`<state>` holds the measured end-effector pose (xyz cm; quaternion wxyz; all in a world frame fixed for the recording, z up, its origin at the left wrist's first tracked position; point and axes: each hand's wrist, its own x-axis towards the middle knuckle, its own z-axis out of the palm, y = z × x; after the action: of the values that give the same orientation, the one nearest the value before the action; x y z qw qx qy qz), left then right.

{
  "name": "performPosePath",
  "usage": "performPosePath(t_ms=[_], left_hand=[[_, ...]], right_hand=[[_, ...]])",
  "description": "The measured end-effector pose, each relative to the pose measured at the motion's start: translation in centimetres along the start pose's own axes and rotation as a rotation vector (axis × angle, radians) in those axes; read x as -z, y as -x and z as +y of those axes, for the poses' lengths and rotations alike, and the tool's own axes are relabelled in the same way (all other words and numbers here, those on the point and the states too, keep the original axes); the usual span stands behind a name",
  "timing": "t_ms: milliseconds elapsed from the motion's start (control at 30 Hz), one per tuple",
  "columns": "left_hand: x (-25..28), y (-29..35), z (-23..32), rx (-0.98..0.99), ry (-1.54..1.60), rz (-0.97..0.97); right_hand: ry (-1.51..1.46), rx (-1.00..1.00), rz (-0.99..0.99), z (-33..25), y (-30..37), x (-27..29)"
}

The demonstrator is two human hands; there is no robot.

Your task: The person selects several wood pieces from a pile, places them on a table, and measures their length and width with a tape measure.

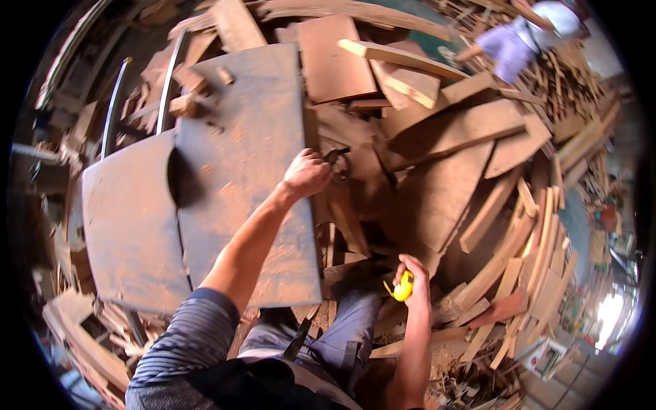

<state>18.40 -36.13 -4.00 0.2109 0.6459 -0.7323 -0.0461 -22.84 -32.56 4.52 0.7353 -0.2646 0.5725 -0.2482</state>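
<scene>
My left hand [309, 173] reaches across the worktable [239, 157] to its right edge. Its fingers are closed by a dark metal part [336, 156] that sticks out past the edge and looks like a handle; the grip itself is partly hidden. Lower down on the right, my right hand [415, 275] is wrapped round a small bright yellow rounded object [403, 287] with a thin yellow tab on its left side. What kind of thing it is, the blur does not show. Sawdust and shavings lie over the worktable's grey metal top.
Small wood blocks [183, 105] sit at the worktable's far left, beside two metal rails [171, 82]. Stacked boards [437, 198] and curved offcuts [499, 273] crowd the right side. Another person [519, 44] is at the far right, near piled wood sticks [567, 82].
</scene>
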Motion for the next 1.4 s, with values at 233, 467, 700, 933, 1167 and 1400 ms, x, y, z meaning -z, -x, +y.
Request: performPosePath(t_ms=[233,467,700,933,1167,1400], left_hand=[[-0.3,-2.0,0.3,0.11,0.04,-0.006],[0.1,-2.9,0.6,0.151,0.06,0.009],[0.4,-3.7,0.7,0.2,0.048,-0.029],[0.2,-4.2,0.4,0.219,0.056,-0.046],[0.0,-3.9,0.5,0.224,0.056,-0.01],[0.3,-4.0,0.3,0.216,0.028,-0.074]], right_hand=[[0.21,0.047,-0.024,-11.0,-11.0,-5.9],[0.143,0.038,0.016,-17.6,-25.9,-9.1],[-0.029,0.044,-0.011,-23.5,-38.1,-10.7],[-0.117,0.032,-0.18,-26.0,-43.3,-11.5],[-0.095,0.041,0.078,-26.6,-44.1,-13.1],[-0.142,0.142,0.108,-24.6,-39.0,-15.3]])
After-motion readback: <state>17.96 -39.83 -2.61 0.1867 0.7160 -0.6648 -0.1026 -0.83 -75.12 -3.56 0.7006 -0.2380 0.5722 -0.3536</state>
